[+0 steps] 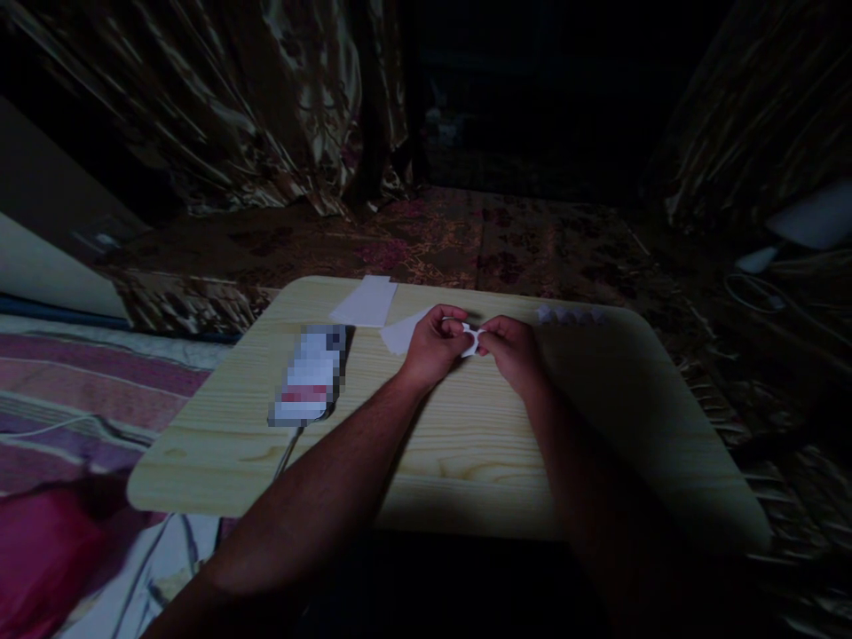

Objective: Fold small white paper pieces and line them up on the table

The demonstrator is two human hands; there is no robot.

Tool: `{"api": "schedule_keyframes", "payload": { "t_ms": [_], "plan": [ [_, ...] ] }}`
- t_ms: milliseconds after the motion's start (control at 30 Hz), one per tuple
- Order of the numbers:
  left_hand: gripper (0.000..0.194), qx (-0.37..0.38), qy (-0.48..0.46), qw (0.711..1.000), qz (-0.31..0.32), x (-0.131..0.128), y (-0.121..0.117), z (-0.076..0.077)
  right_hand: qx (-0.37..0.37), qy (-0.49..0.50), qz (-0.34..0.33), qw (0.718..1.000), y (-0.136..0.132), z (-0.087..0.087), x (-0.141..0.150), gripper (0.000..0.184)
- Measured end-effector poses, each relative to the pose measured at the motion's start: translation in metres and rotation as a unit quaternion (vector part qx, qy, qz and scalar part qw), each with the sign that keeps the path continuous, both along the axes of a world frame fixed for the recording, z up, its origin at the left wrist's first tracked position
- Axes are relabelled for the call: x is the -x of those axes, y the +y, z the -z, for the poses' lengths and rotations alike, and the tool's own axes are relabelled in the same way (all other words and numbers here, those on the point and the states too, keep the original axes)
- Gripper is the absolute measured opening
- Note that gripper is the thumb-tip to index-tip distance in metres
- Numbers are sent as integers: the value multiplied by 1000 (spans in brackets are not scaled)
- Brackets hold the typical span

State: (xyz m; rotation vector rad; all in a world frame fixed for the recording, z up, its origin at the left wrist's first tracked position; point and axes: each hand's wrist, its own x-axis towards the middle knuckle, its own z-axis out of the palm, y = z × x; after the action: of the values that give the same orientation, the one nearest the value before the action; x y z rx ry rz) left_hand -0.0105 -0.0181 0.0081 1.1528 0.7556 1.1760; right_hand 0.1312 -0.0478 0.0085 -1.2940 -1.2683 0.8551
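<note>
Above the middle of the wooden table (459,444), a small piece of white paper (471,343) is pinched between both hands; it looks folded, though fingers cover much of it. My left hand (436,342) grips it from the left with thumb and fingers closed. From the right, my right hand (509,346) closes thumb and fingertips on its other edge. Partly behind my left hand lies a white paper sheet (399,335). Farther back on the left is a stack of white paper (367,302). Several small folded paper pieces (569,315) stand in a row at the back right.
A phone (307,373), its screen pixelated, lies on the table's left with a white cable (287,453) running off the front edge. Striped bedding (120,382) and a red cloth-like item (46,559) are at left. Patterned curtains (319,106) hang behind; the room is dim.
</note>
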Motion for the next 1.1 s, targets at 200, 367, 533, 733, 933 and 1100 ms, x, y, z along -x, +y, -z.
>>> {"api": "schedule_keyframes", "payload": {
  "t_ms": [200, 367, 533, 733, 933, 1100],
  "plan": [
    [40, -15, 6, 1000, 5, 1, 0, 2, -9, -2, 2, 1000, 1, 3, -1, 7],
    [42, -17, 19, 1000, 8, 2, 2, 2, 4, 20, -4, 1000, -1, -1, 2, 6],
    [44, -4, 14, 1000, 10, 2, 3, 1, 11, 22, 3, 1000, 0, -3, 3, 8],
    [44, -7, 23, 1000, 16, 2, 3, 2, -4, 4, 2, 1000, 1, -2, 3, 9],
    [43, -13, 17, 1000, -1, -2, 1, 2, -21, 21, 13, 999, 2, 1, 3, 8],
    [42, -15, -5, 1000, -20, -5, 0, 2, -29, 36, 28, 999, 5, 5, 3, 9]
  ]
}}
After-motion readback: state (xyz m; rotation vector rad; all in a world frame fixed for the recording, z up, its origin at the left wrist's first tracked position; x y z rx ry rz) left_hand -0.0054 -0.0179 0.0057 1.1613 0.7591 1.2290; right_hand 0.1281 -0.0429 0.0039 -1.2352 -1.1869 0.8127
